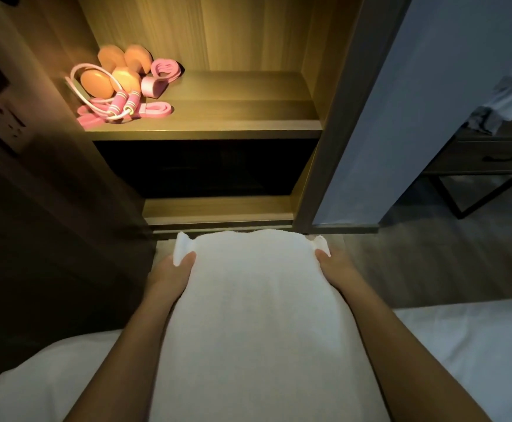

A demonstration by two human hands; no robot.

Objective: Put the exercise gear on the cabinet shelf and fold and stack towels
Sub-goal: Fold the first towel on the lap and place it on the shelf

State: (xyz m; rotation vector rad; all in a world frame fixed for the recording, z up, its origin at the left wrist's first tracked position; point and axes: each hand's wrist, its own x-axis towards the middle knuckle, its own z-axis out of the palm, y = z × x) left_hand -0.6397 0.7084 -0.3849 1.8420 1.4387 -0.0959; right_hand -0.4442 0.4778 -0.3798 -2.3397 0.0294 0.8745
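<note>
**White towel gripped at both far corners**

A white towel is held out at centre, above the bed. Its far corners are pinched by the left hand at 9 o'clock and the right hand at 3 o'clock, fingers clamped on the cloth. Pink and orange exercise gear is piled on the lit cabinet shelf at 11 o'clock.

The towel was plain white. The dumbbells were orange; the skipping rope pink, its handles white-banded.
</note>
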